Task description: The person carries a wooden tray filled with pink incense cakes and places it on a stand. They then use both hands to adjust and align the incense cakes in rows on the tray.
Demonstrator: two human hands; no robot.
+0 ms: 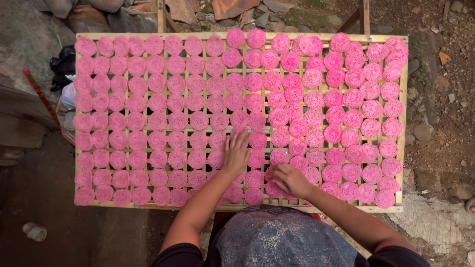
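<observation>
A bamboo lattice rack (403, 123) lies flat below me, covered with several rows of round pink lacy discs (158, 104). My left hand (236, 152) rests flat with spread fingers on discs near the rack's front middle. Just to its right, my right hand (292, 180) curls its fingers over a pink disc (273, 189) at the front edge. The discs on the left lie in tidy rows. On the right side of the rack the discs (346, 99) are a deeper pink and overlap loosely.
The rack stands on wooden legs (364, 17) over bare dirt and stones (440, 148). Black and white bags (64, 74) lie at the left edge beside a red stick. A pale container (34, 231) sits on the ground at lower left.
</observation>
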